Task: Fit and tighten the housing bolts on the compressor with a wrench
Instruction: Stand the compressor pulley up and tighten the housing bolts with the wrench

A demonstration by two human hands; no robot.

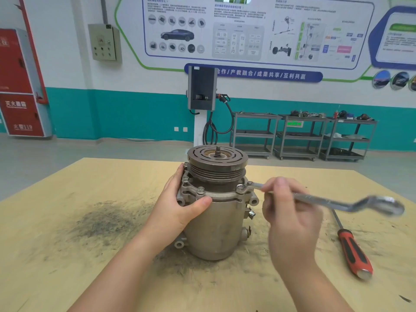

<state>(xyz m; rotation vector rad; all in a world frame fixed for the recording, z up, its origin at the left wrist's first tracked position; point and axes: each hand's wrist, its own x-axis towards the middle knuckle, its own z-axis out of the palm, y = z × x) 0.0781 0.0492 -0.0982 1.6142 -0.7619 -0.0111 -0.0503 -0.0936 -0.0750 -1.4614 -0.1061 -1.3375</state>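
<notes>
A grey metal compressor [219, 230] stands upright on the wooden table [67, 221], with a dark grooved pulley [217, 161] on top. Bolts [200, 189] stick up from its housing flange. My left hand [180, 203] grips the housing's left side, thumb across the front below the flange. My right hand [290, 212] holds the shaft of a silver ring wrench [333, 202]. The wrench's near ring sits over the bolt [240, 188] at the flange's right front; its far ring end points right and is blurred.
A screwdriver with a red and black handle [353, 253] lies on the table to the right of my right hand. Dark grime [105, 221] stains the table left of the compressor. Behind the table are a charging post [201, 95] and grey shelf carts [304, 136].
</notes>
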